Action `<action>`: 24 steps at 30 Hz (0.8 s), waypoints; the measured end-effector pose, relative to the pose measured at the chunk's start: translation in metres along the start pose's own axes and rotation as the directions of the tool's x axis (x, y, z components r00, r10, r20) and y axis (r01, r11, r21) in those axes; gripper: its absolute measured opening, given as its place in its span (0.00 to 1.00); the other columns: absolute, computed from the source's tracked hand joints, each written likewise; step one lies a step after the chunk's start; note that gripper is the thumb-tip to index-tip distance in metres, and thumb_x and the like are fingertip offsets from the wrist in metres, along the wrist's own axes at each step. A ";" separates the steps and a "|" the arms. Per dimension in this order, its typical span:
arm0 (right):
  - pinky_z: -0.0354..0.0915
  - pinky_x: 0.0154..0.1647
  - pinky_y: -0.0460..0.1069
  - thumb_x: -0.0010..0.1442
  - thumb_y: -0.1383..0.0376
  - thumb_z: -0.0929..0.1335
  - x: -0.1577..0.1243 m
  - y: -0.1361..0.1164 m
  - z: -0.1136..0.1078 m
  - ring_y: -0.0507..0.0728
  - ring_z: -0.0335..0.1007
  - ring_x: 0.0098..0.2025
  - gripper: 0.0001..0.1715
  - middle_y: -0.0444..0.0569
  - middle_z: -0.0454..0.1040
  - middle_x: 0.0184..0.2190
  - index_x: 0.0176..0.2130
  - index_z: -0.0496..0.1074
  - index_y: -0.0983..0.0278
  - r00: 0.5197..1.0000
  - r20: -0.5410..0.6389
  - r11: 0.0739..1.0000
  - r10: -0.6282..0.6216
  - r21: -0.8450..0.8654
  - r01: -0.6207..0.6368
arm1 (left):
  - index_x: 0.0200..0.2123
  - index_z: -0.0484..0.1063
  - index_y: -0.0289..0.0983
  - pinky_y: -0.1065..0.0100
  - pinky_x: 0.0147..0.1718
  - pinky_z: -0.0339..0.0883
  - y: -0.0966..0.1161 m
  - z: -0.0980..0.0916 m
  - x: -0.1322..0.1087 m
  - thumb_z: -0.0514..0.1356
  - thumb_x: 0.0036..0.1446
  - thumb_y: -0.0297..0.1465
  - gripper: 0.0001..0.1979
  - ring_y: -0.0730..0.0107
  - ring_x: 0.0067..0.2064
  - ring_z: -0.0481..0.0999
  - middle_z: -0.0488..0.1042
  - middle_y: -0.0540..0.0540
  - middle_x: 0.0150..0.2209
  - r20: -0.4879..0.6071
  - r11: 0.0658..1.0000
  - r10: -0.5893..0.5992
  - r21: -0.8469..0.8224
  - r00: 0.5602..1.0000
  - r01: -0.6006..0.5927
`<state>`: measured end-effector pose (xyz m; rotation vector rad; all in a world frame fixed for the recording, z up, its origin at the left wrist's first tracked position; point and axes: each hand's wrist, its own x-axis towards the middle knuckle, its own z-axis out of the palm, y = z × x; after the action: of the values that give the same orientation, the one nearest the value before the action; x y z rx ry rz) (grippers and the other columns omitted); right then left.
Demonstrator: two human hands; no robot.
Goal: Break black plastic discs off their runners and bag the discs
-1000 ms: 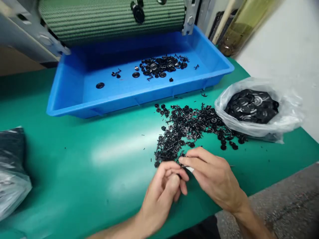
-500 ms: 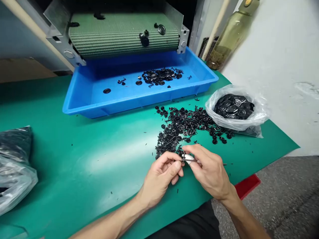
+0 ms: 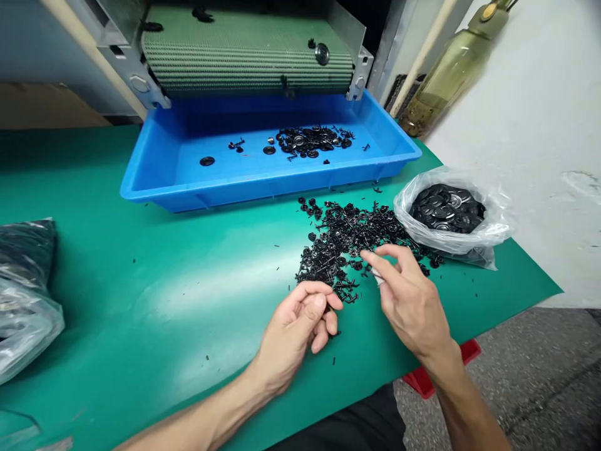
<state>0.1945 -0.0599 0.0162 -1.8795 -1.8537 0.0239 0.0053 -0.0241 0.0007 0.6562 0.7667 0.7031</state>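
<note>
My left hand (image 3: 300,326) is closed, thumb pressed against curled fingers, just below a pile of small black parts (image 3: 328,257). A bit of something dark shows between its fingers, mostly hidden. Over the pile's lower right edge reaches my right hand (image 3: 416,300), index finger stretched out and apart from the thumb, which has a white wrap (image 3: 377,276) on it. No part can be seen in this hand. The pile holds stemmed, button-like pieces and thin sticks on the green tabletop (image 3: 225,275).
Behind the pile, a blue tray (image 3: 272,193) with black discs and bits sits under a green conveyor belt (image 3: 244,56). An open plastic bag of black discs (image 3: 448,210) stands at right, another bag (image 3: 28,300) at left. A bottle (image 3: 451,69) leans against the wall.
My right hand has moved away from my left, up and right to the pile; the thin dark stick between them no longer shows. Black pieces dropped off the belt's front edge.
</note>
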 end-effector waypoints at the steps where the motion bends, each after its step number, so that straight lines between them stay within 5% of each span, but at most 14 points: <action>1: 0.69 0.39 0.53 0.60 0.75 0.57 0.001 0.001 -0.002 0.56 0.71 0.37 0.26 0.56 0.68 0.49 0.53 0.70 0.63 1.000 -0.003 1.000 0.022 -0.021 -0.022 | 0.38 0.71 0.35 0.76 0.18 0.53 0.003 -0.001 -0.002 0.63 0.58 0.33 0.08 0.79 0.24 0.66 0.74 0.46 0.34 -0.015 1.000 0.005 -0.025 1.000 -0.005; 4: 0.68 0.40 0.52 0.61 0.74 0.58 0.004 -0.004 -0.002 0.57 0.71 0.38 0.22 0.54 0.70 0.43 0.51 0.71 0.66 0.998 0.040 0.996 0.055 0.064 -0.058 | 0.36 0.72 0.35 0.76 0.21 0.58 0.010 -0.002 -0.006 0.63 0.57 0.30 0.05 0.76 0.28 0.69 0.75 0.46 0.32 -0.037 0.998 0.007 -0.066 0.999 -0.009; 10: 0.64 0.35 0.49 0.62 0.70 0.62 0.018 -0.018 0.015 0.55 0.70 0.36 0.14 0.48 0.73 0.39 0.45 0.74 0.61 0.940 0.329 0.985 0.091 0.106 -0.133 | 0.36 0.73 0.35 0.74 0.23 0.56 0.011 -0.010 -0.010 0.60 0.61 0.32 0.06 0.77 0.27 0.66 0.74 0.46 0.33 -0.004 0.996 -0.080 0.034 0.997 0.080; 18: 0.65 0.37 0.46 0.58 0.76 0.61 0.011 -0.029 0.004 0.52 0.70 0.36 0.16 0.44 0.74 0.36 0.37 0.73 0.61 0.964 0.261 0.838 -0.043 0.535 -0.107 | 0.45 0.71 0.36 0.73 0.22 0.52 0.007 -0.015 -0.007 0.61 0.60 0.40 0.16 0.80 0.22 0.61 0.73 0.49 0.29 0.014 0.985 -0.055 0.166 0.998 0.052; 24: 0.66 0.42 0.48 0.62 0.76 0.59 -0.004 -0.035 0.002 0.53 0.69 0.44 0.25 0.48 0.71 0.47 0.55 0.67 0.59 0.947 0.296 0.815 -0.126 0.576 -0.071 | 0.42 0.73 0.34 0.74 0.21 0.49 0.007 -0.017 -0.004 0.66 0.55 0.36 0.15 0.83 0.21 0.59 0.73 0.49 0.27 -0.016 0.997 -0.058 -0.049 0.998 0.057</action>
<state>0.1609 -0.0648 0.0250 -1.4639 -1.7926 0.8452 -0.0124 -0.0182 -0.0020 0.5825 0.7793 0.6740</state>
